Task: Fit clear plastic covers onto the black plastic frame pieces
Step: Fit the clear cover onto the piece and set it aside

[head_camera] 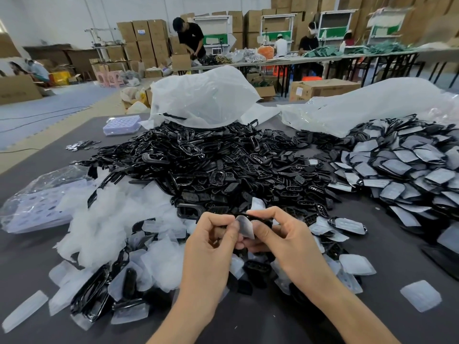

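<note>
Both hands work mid-scene, just above the near edge of the piles. Left hand [211, 237]: fingers curled, thumb and forefinger clamped on the edge of a clear cover [246, 228]. Right hand [283, 237]: fingers curled over a black frame piece [260, 218], thumb on the cover face, likely pressing it to seat. Thumbs hide the joint, so whether it has snapped in is unclear. Stock is laid out for reach:
- loose covers [111, 219] near left
- bare frames [223, 165] in the centre
- covered pieces [409, 165] far right, apart from raw stock

All of it sits on the grey table [397, 249].
</note>
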`<state>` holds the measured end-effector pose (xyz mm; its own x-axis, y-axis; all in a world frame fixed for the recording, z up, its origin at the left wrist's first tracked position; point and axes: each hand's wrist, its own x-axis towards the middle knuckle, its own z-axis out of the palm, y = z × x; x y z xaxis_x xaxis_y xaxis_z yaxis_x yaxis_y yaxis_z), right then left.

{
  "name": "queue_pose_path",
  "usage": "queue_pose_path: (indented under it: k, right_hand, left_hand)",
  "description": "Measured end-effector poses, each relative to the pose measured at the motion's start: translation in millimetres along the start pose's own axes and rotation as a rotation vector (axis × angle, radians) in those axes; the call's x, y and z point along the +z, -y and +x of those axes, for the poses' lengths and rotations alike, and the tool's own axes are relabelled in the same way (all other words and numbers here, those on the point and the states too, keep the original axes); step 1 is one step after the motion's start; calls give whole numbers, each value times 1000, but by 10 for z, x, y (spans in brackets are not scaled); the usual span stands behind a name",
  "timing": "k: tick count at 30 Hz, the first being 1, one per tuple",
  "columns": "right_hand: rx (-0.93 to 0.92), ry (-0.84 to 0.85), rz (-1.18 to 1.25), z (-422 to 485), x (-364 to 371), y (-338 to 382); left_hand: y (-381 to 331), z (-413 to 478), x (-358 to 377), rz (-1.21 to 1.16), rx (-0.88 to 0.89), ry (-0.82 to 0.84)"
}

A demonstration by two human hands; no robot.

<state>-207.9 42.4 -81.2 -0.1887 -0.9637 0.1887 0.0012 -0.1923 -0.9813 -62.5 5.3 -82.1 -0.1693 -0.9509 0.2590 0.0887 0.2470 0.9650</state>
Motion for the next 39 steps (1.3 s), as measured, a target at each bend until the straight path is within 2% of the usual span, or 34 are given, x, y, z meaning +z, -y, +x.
queue_pose_path:
  k: [7,12,17,20,28,33,36,39]
  right_hand:
    - [-32,89,123,-10,48,50]
    - [-51,-6,-29,-4,29,-16]
    - [-51,-27,-55,-5,-25,-26]
    - [-42,6,-74,-10,-23,-33]
    - [-52,21,-151,-1,25,-89]
    - [-90,-9,-275,-2,-2,-103]
    - [-75,-21,-294,13,-43,-106]
    - [-69,39,-253,-7,-31,-89]
  left_hand:
    - [7,51,-28,-66,-22,21]
    - [9,53,-32,-99,-49,80]
    - [-17,89,-101,147,35,199]
    - [-12,103,-147,210,25,250]
    - [-16,21,-71,141,25,224]
    - [-59,-2,-66,96,-6,275]
    - [-55,3,-72,114,-20,247]
    - [-29,6,-64,177,-7,221]
